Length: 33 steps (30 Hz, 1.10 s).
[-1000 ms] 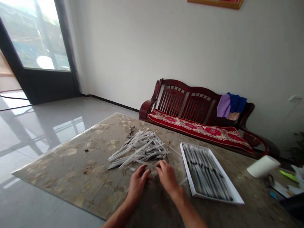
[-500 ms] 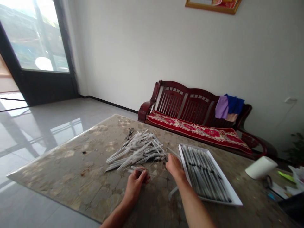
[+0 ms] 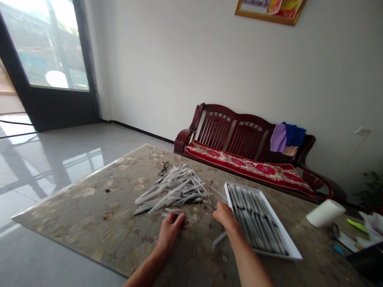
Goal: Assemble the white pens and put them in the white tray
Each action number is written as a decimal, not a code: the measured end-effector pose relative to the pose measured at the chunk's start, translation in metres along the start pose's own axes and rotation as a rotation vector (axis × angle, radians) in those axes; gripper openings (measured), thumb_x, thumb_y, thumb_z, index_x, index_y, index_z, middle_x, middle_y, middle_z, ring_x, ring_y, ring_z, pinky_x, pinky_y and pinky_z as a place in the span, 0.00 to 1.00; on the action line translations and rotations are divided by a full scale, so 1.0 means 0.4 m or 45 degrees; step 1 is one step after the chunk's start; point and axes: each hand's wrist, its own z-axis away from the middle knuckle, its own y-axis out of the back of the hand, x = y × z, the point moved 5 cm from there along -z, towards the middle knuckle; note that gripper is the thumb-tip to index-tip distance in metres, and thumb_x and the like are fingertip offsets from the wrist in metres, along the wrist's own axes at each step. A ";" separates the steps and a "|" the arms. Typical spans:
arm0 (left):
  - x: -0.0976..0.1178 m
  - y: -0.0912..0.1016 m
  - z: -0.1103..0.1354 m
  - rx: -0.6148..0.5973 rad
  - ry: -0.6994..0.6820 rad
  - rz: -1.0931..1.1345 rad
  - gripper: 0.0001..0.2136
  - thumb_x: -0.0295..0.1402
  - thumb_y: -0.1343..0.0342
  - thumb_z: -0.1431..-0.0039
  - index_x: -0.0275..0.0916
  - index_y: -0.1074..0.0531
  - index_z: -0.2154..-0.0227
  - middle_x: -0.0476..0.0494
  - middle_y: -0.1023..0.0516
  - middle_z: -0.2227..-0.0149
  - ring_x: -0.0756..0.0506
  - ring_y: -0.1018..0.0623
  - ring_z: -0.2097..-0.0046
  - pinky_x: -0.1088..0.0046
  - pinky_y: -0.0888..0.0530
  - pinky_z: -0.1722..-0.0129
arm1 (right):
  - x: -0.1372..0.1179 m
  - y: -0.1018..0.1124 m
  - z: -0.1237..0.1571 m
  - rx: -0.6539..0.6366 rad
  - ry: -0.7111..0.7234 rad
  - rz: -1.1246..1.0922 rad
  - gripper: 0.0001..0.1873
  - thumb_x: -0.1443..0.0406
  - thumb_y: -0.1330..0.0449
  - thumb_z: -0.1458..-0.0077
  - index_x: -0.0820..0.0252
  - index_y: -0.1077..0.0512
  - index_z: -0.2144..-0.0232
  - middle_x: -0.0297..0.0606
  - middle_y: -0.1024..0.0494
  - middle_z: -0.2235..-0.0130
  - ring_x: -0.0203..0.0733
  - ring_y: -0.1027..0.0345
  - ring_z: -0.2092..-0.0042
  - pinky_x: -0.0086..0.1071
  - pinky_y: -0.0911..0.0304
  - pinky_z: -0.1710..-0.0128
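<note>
The left hand point(image 3: 172, 228) pinched a pale tube point(image 3: 171, 210) near a loose heap of tubes point(image 3: 176, 186); the right hand point(image 3: 226, 216) curled beside a white box point(image 3: 286, 239), its hold impossible to tell.

The stick point(image 3: 171, 210) in your left hand point(image 3: 171, 229) looks like smooth, translucent plastic, as does the pile point(image 3: 175, 186) beyond it; beside your right hand point(image 3: 225, 215), the tray point(image 3: 285, 239) resembles matt card; beneath both, the desk point(image 3: 74, 207) shines faintly.

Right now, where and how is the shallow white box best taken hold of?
Probably by both long walls of the shallow white box, coming from its left and right sides at once: it lies flat, open-topped, and its rows of pen-like sticks could slide if tilted.
</note>
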 end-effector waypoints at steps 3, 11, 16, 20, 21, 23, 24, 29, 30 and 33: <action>-0.002 0.005 -0.002 0.032 0.020 0.090 0.20 0.47 0.32 0.61 0.37 0.25 0.71 0.48 0.22 0.78 0.46 0.23 0.75 0.73 0.27 0.75 | 0.009 0.014 0.026 -0.001 -0.031 -0.040 0.08 0.73 0.44 0.54 0.59 0.26 0.74 0.40 0.20 0.70 0.42 0.25 0.65 0.27 0.41 0.70; -0.013 0.019 -0.009 0.143 0.165 0.428 0.17 0.38 0.28 0.60 0.36 0.27 0.70 0.48 0.21 0.75 0.49 0.21 0.72 0.79 0.26 0.76 | -0.077 0.028 0.185 0.069 0.353 -0.384 0.14 0.63 0.52 0.39 0.56 0.27 0.68 0.37 0.22 0.68 0.40 0.28 0.65 0.28 0.40 0.67; -0.009 0.019 -0.009 0.176 0.210 0.487 0.11 0.32 0.30 0.54 0.35 0.27 0.71 0.48 0.22 0.76 0.51 0.21 0.73 0.81 0.25 0.76 | -0.109 0.047 0.246 0.083 0.418 -0.370 0.15 0.68 0.51 0.40 0.52 0.24 0.63 0.36 0.23 0.63 0.40 0.27 0.60 0.28 0.39 0.61; -0.006 0.014 -0.005 0.150 0.223 0.477 0.11 0.32 0.31 0.52 0.35 0.27 0.71 0.49 0.22 0.76 0.51 0.21 0.74 0.82 0.25 0.76 | -0.113 0.047 0.253 0.083 0.404 -0.409 0.15 0.68 0.51 0.40 0.52 0.24 0.63 0.37 0.24 0.63 0.40 0.28 0.59 0.28 0.38 0.60; -0.006 0.013 -0.004 0.141 0.226 0.473 0.11 0.33 0.31 0.52 0.35 0.27 0.71 0.49 0.22 0.76 0.51 0.21 0.74 0.82 0.25 0.76 | -0.113 0.047 0.252 0.084 0.398 -0.420 0.15 0.68 0.51 0.40 0.52 0.24 0.63 0.37 0.25 0.63 0.40 0.29 0.59 0.29 0.38 0.59; -0.007 0.013 -0.004 0.133 0.229 0.461 0.11 0.33 0.31 0.53 0.35 0.27 0.71 0.49 0.22 0.76 0.51 0.21 0.73 0.81 0.25 0.76 | -0.109 0.048 0.250 0.095 0.387 -0.433 0.15 0.68 0.51 0.39 0.53 0.24 0.64 0.37 0.25 0.63 0.41 0.29 0.59 0.29 0.38 0.59; -0.008 0.014 -0.004 0.132 0.230 0.457 0.12 0.33 0.31 0.53 0.35 0.27 0.71 0.48 0.22 0.76 0.51 0.21 0.73 0.81 0.26 0.76 | -0.107 0.050 0.250 0.108 0.383 -0.437 0.15 0.68 0.51 0.39 0.53 0.24 0.64 0.37 0.26 0.64 0.41 0.29 0.59 0.30 0.38 0.59; -0.012 0.014 -0.007 0.126 0.232 0.448 0.15 0.36 0.28 0.58 0.36 0.27 0.71 0.49 0.23 0.76 0.50 0.22 0.73 0.80 0.26 0.76 | -0.104 0.061 0.249 0.162 0.370 -0.444 0.15 0.68 0.51 0.39 0.54 0.24 0.65 0.38 0.26 0.65 0.41 0.30 0.60 0.30 0.37 0.61; -0.012 0.013 -0.007 0.107 0.229 0.432 0.17 0.38 0.28 0.61 0.36 0.27 0.71 0.49 0.23 0.76 0.50 0.22 0.74 0.80 0.26 0.76 | -0.106 0.061 0.249 0.153 0.371 -0.435 0.15 0.68 0.51 0.39 0.54 0.24 0.65 0.38 0.26 0.65 0.41 0.30 0.60 0.30 0.38 0.61; -0.011 0.008 -0.005 0.045 0.193 0.373 0.21 0.43 0.27 0.66 0.36 0.27 0.72 0.49 0.23 0.77 0.50 0.23 0.74 0.78 0.27 0.75 | -0.116 0.063 0.248 0.123 0.392 -0.382 0.15 0.69 0.50 0.40 0.54 0.24 0.64 0.38 0.27 0.64 0.41 0.31 0.60 0.30 0.38 0.59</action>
